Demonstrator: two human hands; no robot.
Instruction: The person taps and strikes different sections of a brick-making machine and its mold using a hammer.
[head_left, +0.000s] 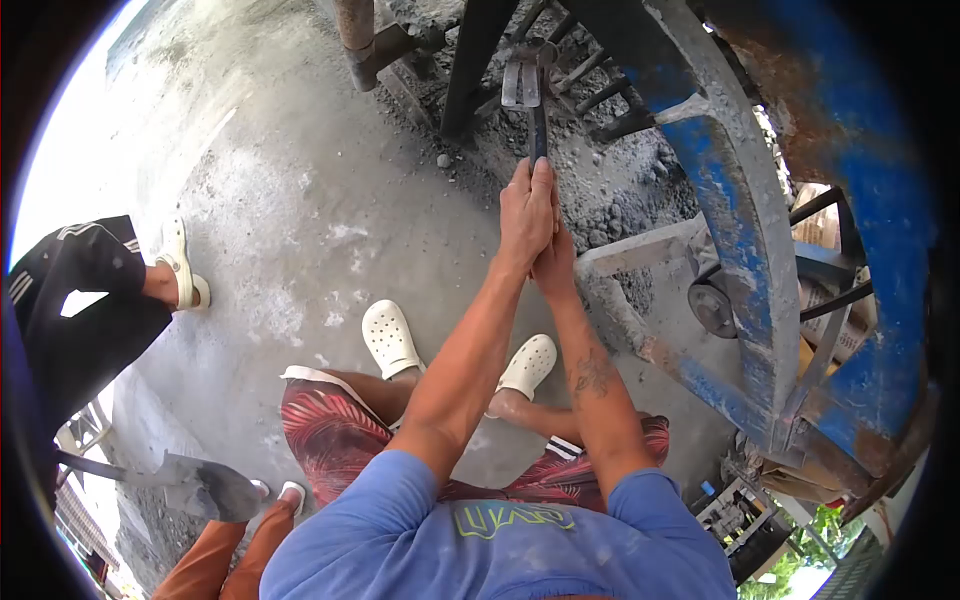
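Both my hands are closed together round the dark handle of a hammer-like tool [538,130], near the top centre. My left hand [527,218] and my right hand [555,262] overlap, one ahead of the other; which arm is which follows from how they cross. The tool's metal head [522,84] lies at the far end of the handle, over dark metal bars [590,80]. Grey rubble [610,190] lies beneath and beside the handle.
A large blue rusty machine frame [740,250] with a pulley [712,308] stands to the right. At the left is a person in black trousers [90,290]. Lower left, a shovel [205,488] hangs near another person's legs [255,550]. A rusty pipe [357,35] stands at the top.
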